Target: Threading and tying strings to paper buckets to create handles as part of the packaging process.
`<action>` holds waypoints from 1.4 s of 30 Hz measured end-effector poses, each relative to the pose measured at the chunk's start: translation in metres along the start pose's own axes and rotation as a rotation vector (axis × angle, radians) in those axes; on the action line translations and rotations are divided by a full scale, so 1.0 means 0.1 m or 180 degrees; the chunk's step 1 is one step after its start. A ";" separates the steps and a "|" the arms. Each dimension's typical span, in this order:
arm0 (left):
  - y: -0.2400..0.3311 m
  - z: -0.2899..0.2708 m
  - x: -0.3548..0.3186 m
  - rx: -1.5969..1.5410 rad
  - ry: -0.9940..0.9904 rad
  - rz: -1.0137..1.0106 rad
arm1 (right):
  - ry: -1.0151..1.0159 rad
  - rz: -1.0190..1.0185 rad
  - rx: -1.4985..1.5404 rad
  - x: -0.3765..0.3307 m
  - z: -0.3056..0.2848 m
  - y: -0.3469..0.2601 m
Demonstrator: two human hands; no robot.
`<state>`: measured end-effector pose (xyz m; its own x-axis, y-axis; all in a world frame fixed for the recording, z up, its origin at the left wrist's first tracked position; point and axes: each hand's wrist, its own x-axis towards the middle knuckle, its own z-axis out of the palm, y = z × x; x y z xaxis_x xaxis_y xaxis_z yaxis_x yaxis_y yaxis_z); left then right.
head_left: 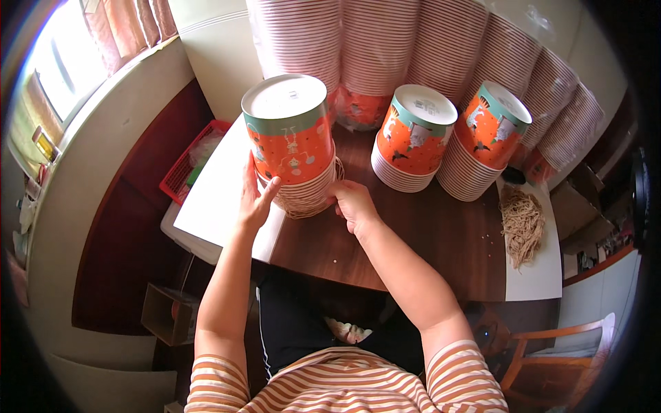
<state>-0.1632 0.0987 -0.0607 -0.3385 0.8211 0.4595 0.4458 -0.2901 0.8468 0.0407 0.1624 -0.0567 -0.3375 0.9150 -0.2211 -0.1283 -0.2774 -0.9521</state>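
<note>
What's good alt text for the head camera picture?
A person's left hand touches a stack of upturned orange paper tubs on a table, while the right hand is curled beside string around its lower rims. Two similar stacks stand to the right, plastic-wrapped stacks behind, and a string heap near the table's right end.

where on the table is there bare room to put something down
Bare room: the brown tabletop between the right hand and the string tangle, bar a few specks, and the white tabletop left of the left hand. Crowded: the back, with wrapped cup stacks behind three orange-printed stacks.
</note>
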 end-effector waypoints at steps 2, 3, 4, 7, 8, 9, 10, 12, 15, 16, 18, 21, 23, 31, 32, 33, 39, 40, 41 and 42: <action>-0.01 0.00 0.00 0.0039 -0.0005 0.0001 | -0.0106 0.0171 -0.0033 -0.03 0.00 -0.03; -0.01 0.00 0.00 -0.0014 -0.0010 -0.0034 | -0.0089 0.0213 0.0066 -0.07 0.01 -0.07; -0.02 0.00 -0.01 -0.0066 -0.0015 -0.0070 | -0.0073 0.0256 0.0166 -0.08 0.01 -0.09; 0.00 0.02 0.00 -0.0133 -0.0024 -0.0048 | -0.0157 0.0259 0.0056 -0.04 -0.03 -0.10; 0.00 0.02 0.00 -0.0136 -0.0030 -0.0049 | -0.0151 0.0260 0.0058 -0.02 -0.03 -0.12; 0.01 0.02 -0.01 -0.0068 -0.0027 -0.0063 | -0.0031 0.0148 0.0122 0.00 -0.02 -0.14; 0.02 0.01 -0.01 -0.0001 -0.0024 -0.0078 | 0.0088 0.0037 0.0186 0.03 -0.01 -0.17; 0.02 0.01 -0.01 0.0041 0.0018 -0.0086 | 0.0077 -0.0060 0.0222 0.07 0.01 -0.20; -0.01 0.01 -0.01 0.0015 0.0046 -0.0065 | 0.0095 -0.0158 0.0234 0.21 0.00 -0.16; -0.03 0.02 -0.01 -0.0049 0.0035 -0.0035 | 0.0120 -0.0158 0.0211 0.27 -0.01 -0.12; -0.04 0.02 0.00 -0.0034 0.0015 -0.0033 | 0.0195 -0.0211 0.0160 0.35 -0.01 -0.07; -0.04 0.02 0.00 -0.0053 0.0005 -0.0066 | 0.0208 -0.0199 0.0210 0.35 -0.01 -0.07; -0.03 0.02 -0.02 -0.0084 0.0012 -0.0101 | 0.0147 -0.0134 0.0315 0.28 -0.02 -0.11; 0.02 0.00 -0.04 0.0045 0.0052 -0.0217 | 0.0246 0.0083 0.0042 0.10 -0.23 -0.07; 0.03 0.00 -0.05 0.0055 0.0040 -0.0219 | 0.0250 0.0090 0.0056 0.09 -0.24 -0.07; 0.03 0.01 -0.06 -0.0032 0.0053 -0.0221 | 0.0216 0.0129 0.0040 0.07 -0.24 -0.09; 0.04 0.01 -0.10 -0.0224 0.0011 -0.0253 | -0.0125 0.0393 -0.0515 0.06 -0.32 -0.03; 0.04 0.00 -0.10 -0.0196 0.0025 -0.0249 | -0.0254 0.0514 -0.0748 0.05 -0.33 -0.04; 0.04 0.00 -0.10 -0.0190 0.0015 -0.0247 | -0.0250 0.0515 -0.0738 0.05 -0.33 -0.04; 0.03 -0.01 -0.10 -0.0136 0.0033 -0.0292 | -0.0274 0.0534 -0.1005 0.05 -0.34 -0.04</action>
<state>-0.1586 0.0888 -0.0625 -0.3848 0.8402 0.3822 0.3770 -0.2349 0.8959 0.0710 0.1775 -0.0613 -0.4084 0.8326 -0.3741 0.2251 -0.3053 -0.9253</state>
